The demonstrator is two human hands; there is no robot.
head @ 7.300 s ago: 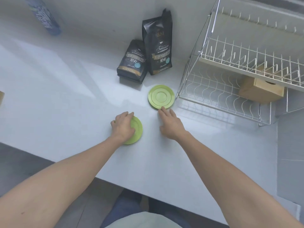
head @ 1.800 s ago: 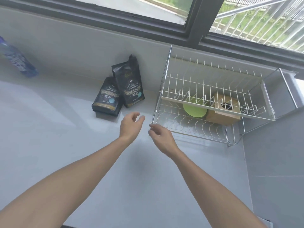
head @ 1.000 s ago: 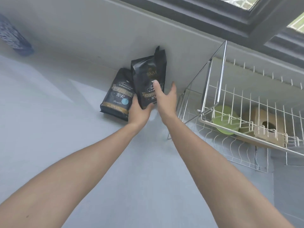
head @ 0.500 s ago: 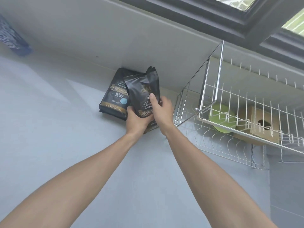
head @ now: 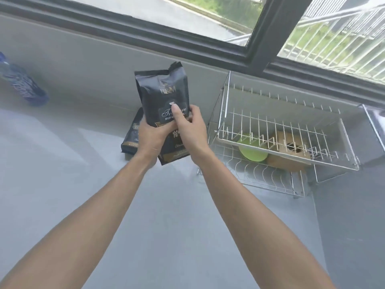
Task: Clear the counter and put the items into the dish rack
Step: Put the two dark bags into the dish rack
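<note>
I hold a tall black coffee bag upright above the counter with both hands. My left hand grips its lower left side and my right hand wraps its lower right, thumb across the label. A second black coffee bag lies on the counter behind my left hand, partly hidden. To the right stands the two-tier wire dish rack. Green plates lean in its lower tier next to a wooden box.
A blue bottle stands at the far left against the wall. A dark-framed window runs above the grey backsplash. The pale counter ends at a grey side wall right of the rack.
The coffee bag has been lifted off the counter and raised upright in both hands. My view has tilted up, showing the window.
</note>
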